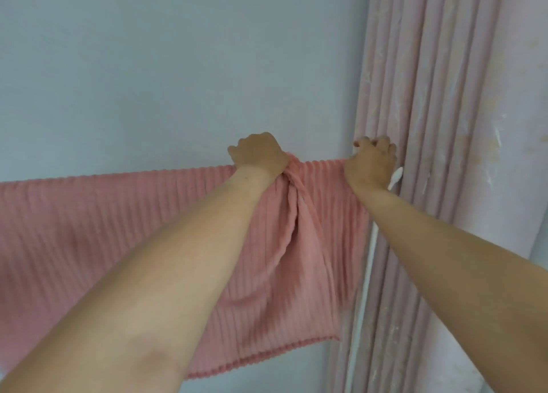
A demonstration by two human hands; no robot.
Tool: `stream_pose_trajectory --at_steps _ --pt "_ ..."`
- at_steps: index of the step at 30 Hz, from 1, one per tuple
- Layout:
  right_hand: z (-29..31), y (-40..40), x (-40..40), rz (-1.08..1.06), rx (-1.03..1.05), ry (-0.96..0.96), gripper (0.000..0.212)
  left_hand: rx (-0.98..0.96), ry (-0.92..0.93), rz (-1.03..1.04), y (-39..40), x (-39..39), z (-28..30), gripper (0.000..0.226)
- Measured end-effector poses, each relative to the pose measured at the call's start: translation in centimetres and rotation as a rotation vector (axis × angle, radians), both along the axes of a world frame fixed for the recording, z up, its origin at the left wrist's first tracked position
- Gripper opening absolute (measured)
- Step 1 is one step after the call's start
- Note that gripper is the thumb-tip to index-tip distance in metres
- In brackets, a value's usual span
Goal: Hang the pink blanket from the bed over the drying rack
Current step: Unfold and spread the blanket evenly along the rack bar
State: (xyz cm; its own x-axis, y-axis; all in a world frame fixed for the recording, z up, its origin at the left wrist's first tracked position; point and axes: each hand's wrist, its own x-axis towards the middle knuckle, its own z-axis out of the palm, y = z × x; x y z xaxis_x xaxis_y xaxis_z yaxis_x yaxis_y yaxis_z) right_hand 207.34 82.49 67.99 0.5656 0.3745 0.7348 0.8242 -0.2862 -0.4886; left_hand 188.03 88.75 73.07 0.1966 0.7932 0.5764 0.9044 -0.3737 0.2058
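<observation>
Your pink blanket (311, 244) is ribbed with fine vertical cords and hangs draped over the drying rack (372, 244), its top fold running from nine o'clock up toward the centre of your view. It gathers into a bunched pleat just right of centre, and its scalloped lower hem slants toward six o'clock. Of the rack you see only a white upright pole at the blanket's four o'clock edge.

Head-worn camera faces forward along outstretched arms, close to the wall (148, 66).

Blanket (89, 220) over rack (372, 244), curtain (444, 125) right.
</observation>
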Motion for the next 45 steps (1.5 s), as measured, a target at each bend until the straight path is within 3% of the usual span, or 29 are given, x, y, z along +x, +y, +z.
stream_pose_trajectory --at_steps 3,6,8,10,12,15,18,21,24,28,32,35,38,42,45 --pt "1.0 1.3 -5.2 0.276 0.131 -0.111 0.029 0.007 -0.038 -0.011 0.7 -2.2 -0.2 0.013" --pt "1.2 2.4 -9.4 0.478 -0.208 -0.132 0.04 -0.015 -0.149 -0.055 0.9 -4.3 -0.2 0.019" --pt "0.4 2.6 -9.8 0.38 -0.35 -0.312 0.046 -0.003 -0.222 -0.056 1.0 -5.7 -0.1 0.023" --pt "-0.2 2.5 -9.0 0.195 -0.312 -0.423 0.044 0.045 -0.226 -0.013 1.5 -7.8 0.1 0.023" --pt "-0.7 2.5 -7.6 0.038 -0.27 -0.388 0.044 0.09 -0.195 0.029 2.1 -10.0 0.3 0.024" --pt "-0.2 2.7 -6.9 -0.035 -0.252 -0.186 0.044 0.043 -0.104 0.048 2.6 -12.5 -0.1 0.02" --pt "0.2 3.4 -10.0 0.001 -0.098 -0.107 0.031 0.0 -0.126 -0.043 3.2 -13.0 -1.5 0.009" --pt "0.3 4.5 -15.2 0.21 0.02 -0.157 0.027 0.084 -0.139 -0.18 3.7 -13.8 -2.6 0.026" --pt "0.1 5.5 -18.4 0.352 -0.065 -0.199 0.037 0.109 -0.08 -0.292 3.5 -15.1 -2.8 0.034" --pt "-1.4 6.0 -18.5 0.243 -0.082 -0.339 0.05 0.042 -0.013 -0.306 3.0 -17.0 -2.8 0.031" --pt "-2.2 6.3 -18.4 0.15 -0.036 -0.282 0.049 0.041 0.106 -0.229 3.0 -18.4 -3.2 0.031" --pt "-2.2 6.1 -21.0 0.166 0.128 -0.202 0.035 0.127 0.148 -0.208 3.1 -19.5 -3.9 0.034" --pt "-2.3 5.6 -25.7 0.257 0.313 -0.22 0.023 0.032 0.127 -0.323 3.6 -21.2 -2.5 0.033" --pt "-2.7 6.5 -30.4 0.239 0.215 -0.248 0.04 -0.083 0.211 -0.357 5.0 -25.5 0.1 0.034" --pt "-2.7 7.7 -32.1 0.151 0.125 -0.3 0.025 -0.138 0.411 -0.279 6.9 -29.8 0.9 0.038"
